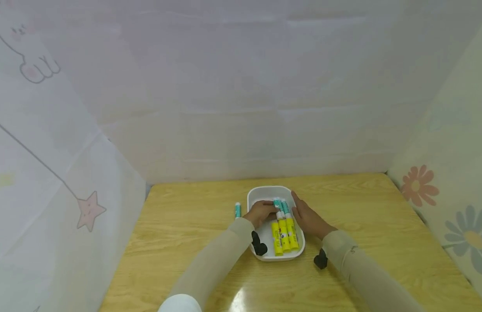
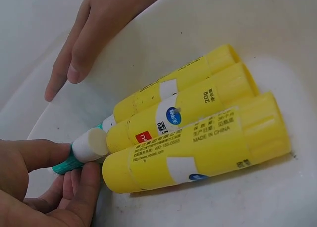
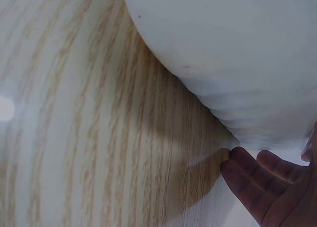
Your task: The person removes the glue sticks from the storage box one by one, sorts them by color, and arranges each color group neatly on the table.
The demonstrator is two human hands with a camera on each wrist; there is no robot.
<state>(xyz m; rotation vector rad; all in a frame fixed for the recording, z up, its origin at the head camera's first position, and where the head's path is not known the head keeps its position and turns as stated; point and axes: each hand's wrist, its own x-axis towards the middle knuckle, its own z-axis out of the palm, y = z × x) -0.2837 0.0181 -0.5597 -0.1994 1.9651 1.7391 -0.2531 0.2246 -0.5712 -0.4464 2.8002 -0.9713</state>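
A white plastic tray holds three yellow glue sticks lying side by side at its near end. Teal glue sticks with white caps lie toward the far end. Inside the tray, my left hand pinches one teal glue stick near its white cap, between thumb and fingers. My right hand holds the tray's right wall, thumb over the inside and fingers along the outside. In the right wrist view, those fingers touch the tray's outer side. The left hand partly hides the teal sticks.
Another teal glue stick stands or lies on the wooden table just left of the tray; its lower end is hidden by the left sleeve. Pale printed cloth closes off the back and both sides of the table.
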